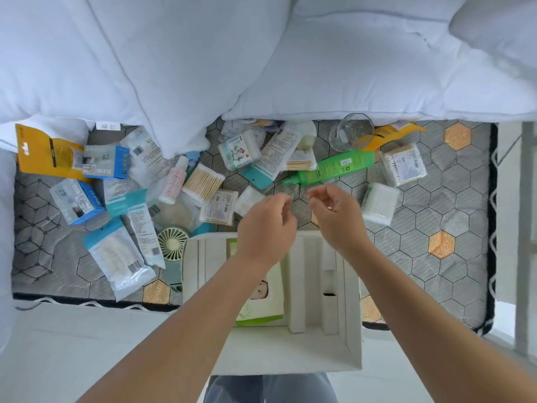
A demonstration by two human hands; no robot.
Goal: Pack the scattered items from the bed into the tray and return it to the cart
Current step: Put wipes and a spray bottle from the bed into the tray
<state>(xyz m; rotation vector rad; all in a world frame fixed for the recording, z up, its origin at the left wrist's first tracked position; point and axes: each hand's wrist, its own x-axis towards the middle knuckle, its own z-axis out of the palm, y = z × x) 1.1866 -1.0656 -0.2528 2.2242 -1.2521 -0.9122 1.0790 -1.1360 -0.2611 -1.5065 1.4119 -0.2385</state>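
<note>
Left hand (266, 228) and right hand (337, 218) over far end of tray (353, 338), fingers loosely curled, gripping nothing. Tray at near bed (453, 216) edge, wipes pack (268, 303) inside. Green bottle (334, 167), cotton swab boxes (203, 181), glass (350, 132), mini fan (173, 242) scattered beyond.

A bare mattress (453, 216) with a grey hexagon pattern carries the clutter. White pillows (162, 68) cover its far side. A white tray (353, 338) overhangs the near edge. Blue boxes (106, 161) lie at left, a green bottle (334, 167) and a glass (351, 132) right of centre, and cotton swab packs (402, 164) farther right.
</note>
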